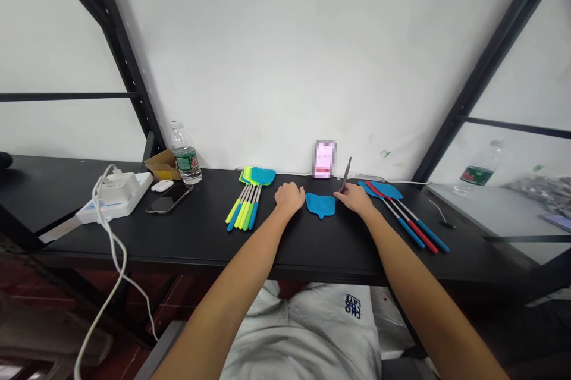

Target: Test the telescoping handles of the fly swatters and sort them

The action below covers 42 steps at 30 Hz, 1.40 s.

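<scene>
A blue fly swatter head (320, 205) lies flat on the black table between my two hands, with no handle visible on it. My left hand (289, 197) rests just left of it, fingers curled; anything inside them is hidden. On the other side, my right hand (355, 197) grips a slim, dark grey, stick-like tool (345, 175) that points upward. Left of my left hand lies a fanned group of yellow-green and blue fly swatters (245, 207). To the right of my right hand are blue and red fly swatters (408, 219), their handles angled toward me.
A lit phone (324, 160) leans against the wall behind the swatter head. At the left are a water bottle (186, 154), a small cardboard box (163, 164), a white case (162, 185), a dark phone (170, 198) and a power strip (118, 195) with cables. Black shelf posts (486, 65) flank the table.
</scene>
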Motion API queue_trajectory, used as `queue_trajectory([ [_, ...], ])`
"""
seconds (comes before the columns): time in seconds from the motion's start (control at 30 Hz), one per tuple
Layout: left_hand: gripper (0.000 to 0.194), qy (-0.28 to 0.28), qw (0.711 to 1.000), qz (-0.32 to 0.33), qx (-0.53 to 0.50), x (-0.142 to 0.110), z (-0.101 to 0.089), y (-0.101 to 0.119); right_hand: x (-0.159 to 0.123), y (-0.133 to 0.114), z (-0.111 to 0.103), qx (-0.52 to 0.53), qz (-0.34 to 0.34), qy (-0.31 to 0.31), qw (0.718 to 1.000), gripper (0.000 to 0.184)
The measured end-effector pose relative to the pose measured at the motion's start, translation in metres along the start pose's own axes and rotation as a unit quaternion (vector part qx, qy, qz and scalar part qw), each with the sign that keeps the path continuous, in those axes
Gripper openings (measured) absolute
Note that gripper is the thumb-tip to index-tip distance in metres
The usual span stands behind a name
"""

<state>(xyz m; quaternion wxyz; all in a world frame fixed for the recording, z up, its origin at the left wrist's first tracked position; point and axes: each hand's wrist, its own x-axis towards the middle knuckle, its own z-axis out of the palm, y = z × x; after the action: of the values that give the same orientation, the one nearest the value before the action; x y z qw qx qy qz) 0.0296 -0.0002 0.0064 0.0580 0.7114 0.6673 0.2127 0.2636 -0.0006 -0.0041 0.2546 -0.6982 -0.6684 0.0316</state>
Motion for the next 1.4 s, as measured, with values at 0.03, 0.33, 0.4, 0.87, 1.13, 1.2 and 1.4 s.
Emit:
queue_trajectory([
  [0.03, 0.042, 0.0, 1.0, -0.001, 0.003, 0.0, 0.0, 0.0, 0.0, 0.001, -0.001, -0.001, -0.001, 0.002, 1.0, 0.028],
  [0.33, 0.044, -0.017, 0.999, 0.01, 0.037, -0.001, -0.006, -0.001, 0.003, 0.006, -0.003, 0.016, -0.014, 0.065, 0.998, 0.031],
  [0.4, 0.043, -0.019, 0.999, 0.011, 0.041, -0.002, -0.006, -0.001, 0.002, 0.005, -0.004, 0.031, -0.017, 0.083, 0.996, 0.031],
  [0.87, 0.027, -0.047, 0.998, 0.017, 0.03, -0.004, -0.012, 0.003, -0.002, -0.003, -0.01, 0.087, -0.055, 0.179, 0.979, 0.031],
  [1.13, 0.016, 0.002, 0.991, 0.131, -0.027, -0.007, -0.004, 0.004, -0.008, -0.018, -0.016, 0.229, -0.026, 0.253, 0.94, 0.046],
  [1.2, 0.014, 0.014, 0.983, 0.176, -0.048, -0.007, -0.001, 0.006, -0.008, -0.021, -0.014, 0.325, -0.002, 0.226, 0.919, 0.047],
  [1.4, 0.011, 0.038, 0.969, 0.229, -0.085, -0.008, 0.002, 0.008, -0.005, -0.023, -0.006, 0.463, 0.035, 0.163, 0.87, 0.045],
])
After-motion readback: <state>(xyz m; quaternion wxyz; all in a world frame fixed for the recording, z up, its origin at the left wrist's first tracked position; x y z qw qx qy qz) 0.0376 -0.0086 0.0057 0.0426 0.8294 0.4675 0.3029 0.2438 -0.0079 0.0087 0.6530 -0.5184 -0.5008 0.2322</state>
